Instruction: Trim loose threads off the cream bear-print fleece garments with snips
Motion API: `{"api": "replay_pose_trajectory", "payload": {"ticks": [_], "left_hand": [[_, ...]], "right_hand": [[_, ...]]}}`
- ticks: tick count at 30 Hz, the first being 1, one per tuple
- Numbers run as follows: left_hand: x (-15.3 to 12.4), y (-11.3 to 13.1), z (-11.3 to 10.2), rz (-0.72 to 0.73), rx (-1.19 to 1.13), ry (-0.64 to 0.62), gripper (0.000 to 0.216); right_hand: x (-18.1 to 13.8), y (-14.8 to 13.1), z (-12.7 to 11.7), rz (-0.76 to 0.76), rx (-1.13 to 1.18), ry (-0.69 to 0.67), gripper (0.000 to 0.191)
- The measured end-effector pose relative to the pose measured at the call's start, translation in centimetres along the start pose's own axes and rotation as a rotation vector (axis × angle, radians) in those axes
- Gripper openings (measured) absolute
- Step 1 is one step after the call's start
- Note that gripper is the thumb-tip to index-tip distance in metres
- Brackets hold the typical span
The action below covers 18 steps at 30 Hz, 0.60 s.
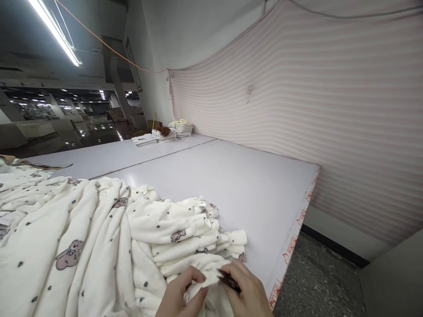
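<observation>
White fleecy garments (99,246) printed with brown bears and small dark marks lie heaped along the table's near side. At the heap's right end, my left hand (185,290) pinches a fold of the white fabric between thumb and fingers. Close beside it, my right hand (246,288) is closed around small dark thread snips (228,280). Their pointed tips face left, towards the pinched fabric. Whether the blades touch the cloth I cannot tell.
The pale table (257,185) has a taped right edge with red print. Stacks of folded cloth (180,127) and papers (144,139) sit at its far end. A striped pink-white sheet (291,97) hangs along the right wall. Speckled floor (317,268) lies beyond the table's right edge.
</observation>
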<state>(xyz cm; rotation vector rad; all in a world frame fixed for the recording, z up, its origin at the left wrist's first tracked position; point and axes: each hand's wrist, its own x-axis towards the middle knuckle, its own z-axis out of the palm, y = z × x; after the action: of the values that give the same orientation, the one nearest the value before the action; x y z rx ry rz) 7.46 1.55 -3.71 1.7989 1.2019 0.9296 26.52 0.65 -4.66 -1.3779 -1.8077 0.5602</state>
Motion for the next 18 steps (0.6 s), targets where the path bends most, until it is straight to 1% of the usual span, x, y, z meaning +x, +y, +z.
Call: {"api": "replay_pose_trajectory", "payload": {"ticks": [1,3,5,6,8,9,11,12,14,16,18], "left_hand": [[0.2,-0.2,-0.2,-0.077,-0.066,0.003,0.018],[0.6,-0.7,-0.6,-0.228,-0.197,0.004,0.027],[1.0,-1.2,-1.0,-0.340,-0.342,-0.026,0.038],[1.1,-1.3,-1.1,-0.374,-0.417,-0.056,0.042],[1.3,-1.6,-1.3,-0.400,-0.563,-0.119,0.044],[1.4,-1.6,-1.4,-0.405,-0.627,-0.132,0.043],[1.5,-1.6,-1.5,-0.400,-0.738,-0.128,0.038],[1.6,-1.5,-1.5,-0.395,-0.790,-0.129,0.036],[1.5,-1.5,-1.6,-0.388,-0.882,-0.151,0.033],[1.5,-1.6,-1.6,-0.384,-0.913,-0.191,0.033],[1.4,-1.9,-1.7,-0.373,-0.884,-0.213,0.035]], "right_hand": [[0.8,-0.1,0.2,0.003,0.028,0.011,0.016],[2.3,-0.4,0.6,0.068,0.121,0.069,0.011],[3.1,-0.8,1.0,0.130,0.260,0.106,0.005],[3.2,-0.9,1.1,0.126,0.330,0.110,0.005],[2.9,-1.0,1.4,0.043,0.417,0.098,0.008],[2.7,-1.0,1.5,-0.017,0.428,0.086,0.008],[2.2,-0.9,1.7,-0.111,0.414,0.060,0.018],[2.1,-0.8,1.9,-0.139,0.405,0.041,0.023],[1.9,-0.7,2.4,-0.171,0.390,-0.010,0.027],[1.9,-0.5,3.0,-0.208,0.373,-0.051,0.033],[1.7,-0.3,3.8,-0.246,0.339,-0.009,0.042]]}}
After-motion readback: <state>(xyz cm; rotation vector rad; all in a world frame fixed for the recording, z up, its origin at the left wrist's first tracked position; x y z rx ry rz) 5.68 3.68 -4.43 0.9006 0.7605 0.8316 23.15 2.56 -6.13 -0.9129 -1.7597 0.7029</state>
